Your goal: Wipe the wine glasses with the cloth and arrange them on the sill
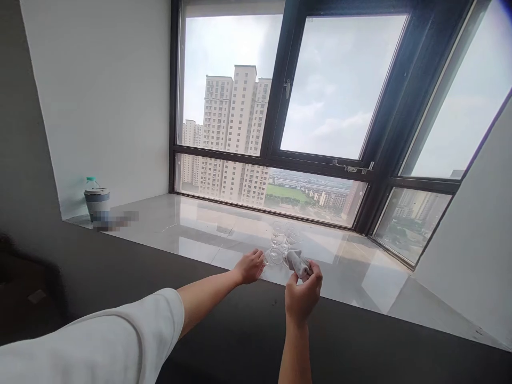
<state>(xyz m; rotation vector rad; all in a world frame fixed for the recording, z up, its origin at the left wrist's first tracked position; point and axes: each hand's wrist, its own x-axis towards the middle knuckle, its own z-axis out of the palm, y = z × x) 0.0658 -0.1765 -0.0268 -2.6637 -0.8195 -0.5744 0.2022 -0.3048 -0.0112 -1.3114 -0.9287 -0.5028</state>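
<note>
My left hand (249,266) reaches out over the window ledge (192,234), its fingers curled round the nearest clear glass (275,256). My right hand (303,294) is closed on a crumpled grey-white cloth (298,262), held up just right of that glass. Several more clear glasses (285,233) stand in a cluster right behind, on the glossy white ledge. My left sleeve is white.
A paper cup (97,201) with a green-capped bottle behind it stands at the ledge's far left, against the white wall. Large dark-framed windows (280,154) close the ledge at the back and right. A dark surface (240,330) runs along the ledge's near edge.
</note>
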